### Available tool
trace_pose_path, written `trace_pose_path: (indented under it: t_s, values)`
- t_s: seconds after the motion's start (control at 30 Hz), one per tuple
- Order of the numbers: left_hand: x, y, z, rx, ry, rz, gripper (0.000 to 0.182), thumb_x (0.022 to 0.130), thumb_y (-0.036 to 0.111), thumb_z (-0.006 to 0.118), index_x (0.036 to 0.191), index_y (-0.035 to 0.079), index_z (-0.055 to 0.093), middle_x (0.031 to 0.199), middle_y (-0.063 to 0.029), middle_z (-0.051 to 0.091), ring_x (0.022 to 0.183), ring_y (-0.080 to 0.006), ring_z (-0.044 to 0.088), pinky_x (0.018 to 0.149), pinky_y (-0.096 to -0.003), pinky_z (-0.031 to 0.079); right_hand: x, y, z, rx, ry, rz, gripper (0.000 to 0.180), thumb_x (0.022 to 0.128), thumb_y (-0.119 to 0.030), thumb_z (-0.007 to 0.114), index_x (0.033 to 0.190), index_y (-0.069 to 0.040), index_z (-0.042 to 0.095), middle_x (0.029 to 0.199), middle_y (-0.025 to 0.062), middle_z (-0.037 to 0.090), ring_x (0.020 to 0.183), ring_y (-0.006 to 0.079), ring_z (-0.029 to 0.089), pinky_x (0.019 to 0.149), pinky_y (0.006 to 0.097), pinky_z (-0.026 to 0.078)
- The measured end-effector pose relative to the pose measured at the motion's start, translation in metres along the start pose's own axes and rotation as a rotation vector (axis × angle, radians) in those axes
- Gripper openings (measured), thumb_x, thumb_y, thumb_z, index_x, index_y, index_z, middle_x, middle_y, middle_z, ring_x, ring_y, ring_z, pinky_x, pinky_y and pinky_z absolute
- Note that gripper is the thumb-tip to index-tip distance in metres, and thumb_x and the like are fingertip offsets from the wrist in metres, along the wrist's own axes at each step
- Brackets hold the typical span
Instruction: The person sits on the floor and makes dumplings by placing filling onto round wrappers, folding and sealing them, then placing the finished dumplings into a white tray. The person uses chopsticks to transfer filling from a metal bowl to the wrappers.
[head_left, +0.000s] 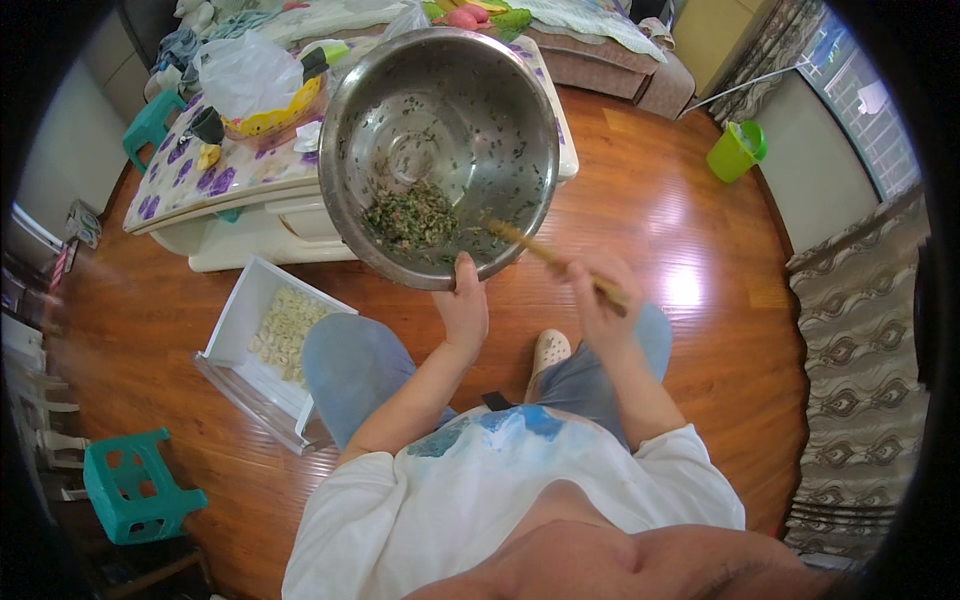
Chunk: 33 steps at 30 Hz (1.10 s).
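My left hand grips the near rim of a large stainless steel bowl, thumb over the edge, the bowl tilted towards me. A mound of chopped green and brown filling lies in its lower left part, and small bits cling to the wall. My right hand, slightly blurred, holds what look like wooden chopsticks, whose far end is inside the bowl, right of the filling. Below left of the bowl, a white drawer-like bin on the floor holds many small pale dumplings.
Beyond the bowl stands a table with a flowered cover, bearing a yellow basket and a plastic bag. A green stool is at lower left, a green bucket at upper right, a sofa behind.
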<state>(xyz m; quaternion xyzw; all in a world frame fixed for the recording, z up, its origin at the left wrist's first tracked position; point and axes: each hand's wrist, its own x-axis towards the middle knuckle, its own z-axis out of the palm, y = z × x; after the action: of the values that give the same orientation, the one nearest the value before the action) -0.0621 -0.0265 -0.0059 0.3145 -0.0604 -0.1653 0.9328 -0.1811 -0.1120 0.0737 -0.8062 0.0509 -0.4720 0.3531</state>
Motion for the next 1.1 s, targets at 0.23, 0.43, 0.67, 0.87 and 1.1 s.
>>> trace_pose_path:
  t_s: [0.23, 0.43, 0.67, 0.87, 1.1]
  values:
    - [0.004, 0.009, 0.0, 0.037, -0.007, -0.151, 0.031, 0.094, 0.009, 0.051, 0.122, 0.001, 0.044, 0.117, -0.009, 0.052, 0.103, -0.0182, 0.055, 0.086, -0.0357, 0.048, 0.011, 0.005, 0.001, -0.067, -0.156, -0.048, 0.012, 0.089, 0.0, 0.056, 0.084, 0.003, 0.066, 0.073, 0.0093, 0.065, 0.065, 0.0172, 0.06, 0.057, 0.0272, 0.047]
    - [0.043, -0.004, 0.045, -0.043, -0.235, -0.425, 0.036, 0.091, 0.005, 0.048, 0.126, -0.002, 0.04, 0.126, -0.0148, 0.049, 0.113, -0.0274, 0.054, 0.094, -0.0443, 0.051, 0.041, 0.063, -0.025, 0.106, 0.378, 0.153, 0.021, 0.096, -0.011, 0.051, 0.094, 0.005, 0.064, 0.075, 0.0091, 0.063, 0.064, 0.0122, 0.061, 0.054, 0.0237, 0.052]
    - [0.103, -0.05, 0.107, -0.1, -0.22, -0.538, 0.042, 0.09, 0.0, 0.041, 0.129, -0.007, 0.029, 0.134, -0.0193, 0.036, 0.121, -0.0371, 0.046, 0.095, -0.0572, 0.049, 0.085, 0.143, -0.03, 0.027, 0.4, 0.306, 0.022, 0.093, -0.017, 0.061, 0.089, 0.004, 0.068, 0.079, 0.0073, 0.066, 0.068, 0.0105, 0.061, 0.06, 0.0216, 0.049]
    - [0.155, -0.054, 0.116, -0.2, -0.147, -0.779, 0.038, 0.09, 0.002, 0.042, 0.126, -0.009, 0.034, 0.131, -0.0237, 0.038, 0.122, -0.039, 0.044, 0.098, -0.0556, 0.048, 0.107, 0.173, -0.009, 0.063, 0.43, 0.249, 0.021, 0.091, -0.018, 0.064, 0.089, 0.003, 0.069, 0.083, 0.0069, 0.067, 0.074, 0.0091, 0.061, 0.066, 0.0208, 0.047]
    - [0.174, -0.027, 0.107, 0.084, -0.333, -0.876, 0.044, 0.095, 0.018, 0.052, 0.129, -0.003, 0.036, 0.135, -0.0215, 0.038, 0.12, -0.0354, 0.047, 0.096, -0.0499, 0.05, 0.13, 0.19, 0.01, 0.221, 0.437, 0.325, 0.021, 0.089, -0.019, 0.066, 0.083, 0.001, 0.069, 0.076, 0.0035, 0.06, 0.063, 0.0086, 0.058, 0.051, 0.0206, 0.044]
